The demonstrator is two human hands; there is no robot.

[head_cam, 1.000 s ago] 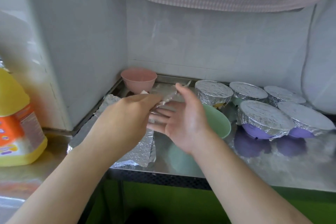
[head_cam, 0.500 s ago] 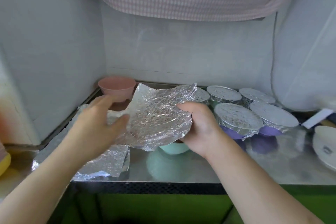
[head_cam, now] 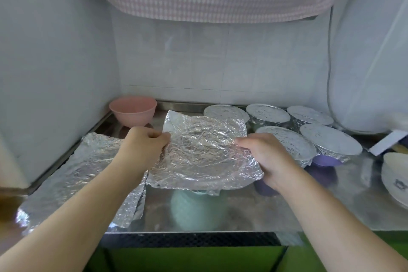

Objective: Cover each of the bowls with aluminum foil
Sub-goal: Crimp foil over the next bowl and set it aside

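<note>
The left hand [head_cam: 141, 146] pinches the left edge of a crinkled foil sheet [head_cam: 203, 152] and the right hand [head_cam: 265, 157] grips its right edge, the sheet lying over a green bowl [head_cam: 198, 193] on the steel counter [head_cam: 254, 212]. Spare foil [head_cam: 77, 174] lies left, a pink bowl [head_cam: 133, 110] behind, foil-covered bowls [head_cam: 331, 141] right.

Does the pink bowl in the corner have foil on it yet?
No, the pink bowl stands open and bare, with no foil over its rim.

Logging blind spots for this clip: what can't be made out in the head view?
- Green bowl: rim and inside hidden by the foil sheet.
- Five covered bowls: contents hidden by foil.
- White dish: cut off by the right edge.
</note>
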